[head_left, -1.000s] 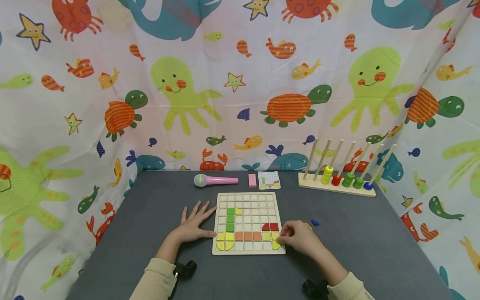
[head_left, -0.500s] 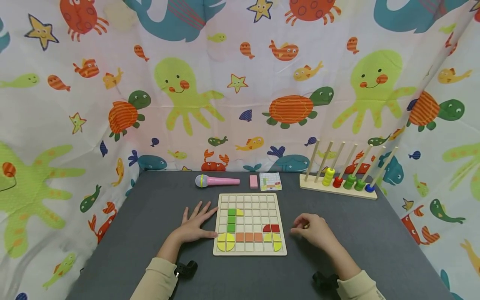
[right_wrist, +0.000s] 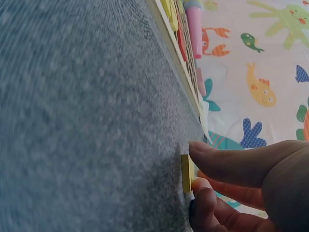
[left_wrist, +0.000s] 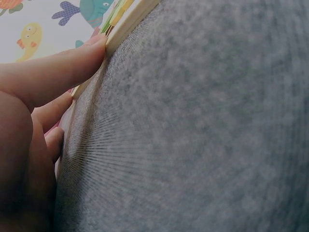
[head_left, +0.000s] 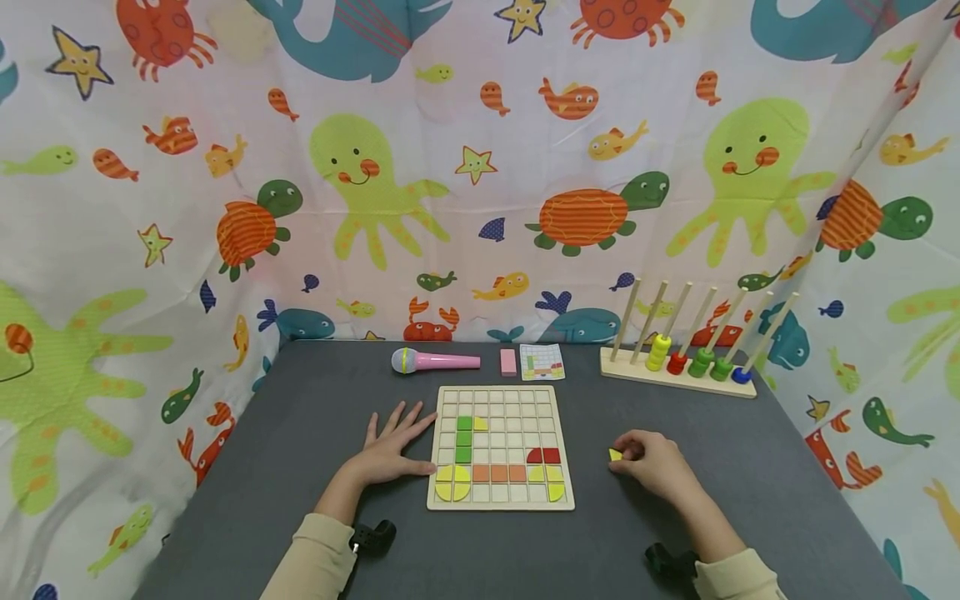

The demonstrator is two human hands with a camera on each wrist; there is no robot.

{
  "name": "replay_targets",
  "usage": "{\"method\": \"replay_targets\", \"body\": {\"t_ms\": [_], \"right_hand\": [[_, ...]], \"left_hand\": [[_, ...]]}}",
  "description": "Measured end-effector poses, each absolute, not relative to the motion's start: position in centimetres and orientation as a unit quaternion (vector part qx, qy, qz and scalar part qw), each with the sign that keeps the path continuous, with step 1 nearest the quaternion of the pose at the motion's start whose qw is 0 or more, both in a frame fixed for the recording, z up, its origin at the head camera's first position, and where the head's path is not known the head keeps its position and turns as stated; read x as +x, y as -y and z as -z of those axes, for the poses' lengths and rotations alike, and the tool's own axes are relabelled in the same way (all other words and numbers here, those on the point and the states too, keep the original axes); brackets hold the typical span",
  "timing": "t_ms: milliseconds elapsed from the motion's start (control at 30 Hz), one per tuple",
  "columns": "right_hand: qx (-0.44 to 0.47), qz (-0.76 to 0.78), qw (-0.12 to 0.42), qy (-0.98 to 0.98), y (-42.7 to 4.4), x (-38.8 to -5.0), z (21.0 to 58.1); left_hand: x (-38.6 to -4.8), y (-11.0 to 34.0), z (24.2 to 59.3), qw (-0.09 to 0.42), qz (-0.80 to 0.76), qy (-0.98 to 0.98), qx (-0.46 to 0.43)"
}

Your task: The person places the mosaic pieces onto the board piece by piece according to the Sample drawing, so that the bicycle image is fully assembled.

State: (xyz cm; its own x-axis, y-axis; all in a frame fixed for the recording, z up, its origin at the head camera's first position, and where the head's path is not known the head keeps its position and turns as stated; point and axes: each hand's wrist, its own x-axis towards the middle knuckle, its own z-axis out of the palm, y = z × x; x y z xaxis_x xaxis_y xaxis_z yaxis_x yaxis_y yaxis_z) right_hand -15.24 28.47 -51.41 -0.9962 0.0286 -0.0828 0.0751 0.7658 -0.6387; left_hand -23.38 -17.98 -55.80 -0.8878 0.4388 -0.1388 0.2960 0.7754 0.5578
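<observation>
My left hand [head_left: 386, 454] lies spread on the table, with the thumb and a fingertip touching the left edge of a wooden grid board [head_left: 499, 493]. Green squares [head_left: 464, 439], orange squares [head_left: 498, 473], red pieces [head_left: 551, 456] and yellow pieces [head_left: 452, 483] sit in the board's cells. To the right of the board, my right hand [head_left: 654, 461] pinches a small yellow piece [right_wrist: 187, 173] between thumb and fingers, close above the table. A dark blue bit [right_wrist: 192, 210] shows under those fingers in the right wrist view; the head view hides it.
Behind the board lie a pink toy microphone [head_left: 437, 361], a pink block [head_left: 507, 362] and a pattern card [head_left: 542, 362]. A peg stand [head_left: 678, 382] with coloured rings is at the back right. A printed sea-animal cloth [head_left: 420, 183] hangs behind the dark table.
My right hand has left the board's right edge and moved right over the place where the blue piece lay; the yellow piece now shows at its fingertips. The left hand stays put.
</observation>
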Motion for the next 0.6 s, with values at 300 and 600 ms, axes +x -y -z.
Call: {"method": "replay_targets", "body": {"t_ms": [300,600], "right_hand": [[0.047,0.333,0.037,-0.941,-28.69,-15.25,51.89],[0.048,0.336,0.035,-0.940,-28.43,-15.39,51.91]], "left_hand": [[-23.55,18.01,56.13,0.129,-0.272,-0.933,0.199],[-23.47,18.06,55.95,0.130,-0.274,-0.931,0.204]]}}
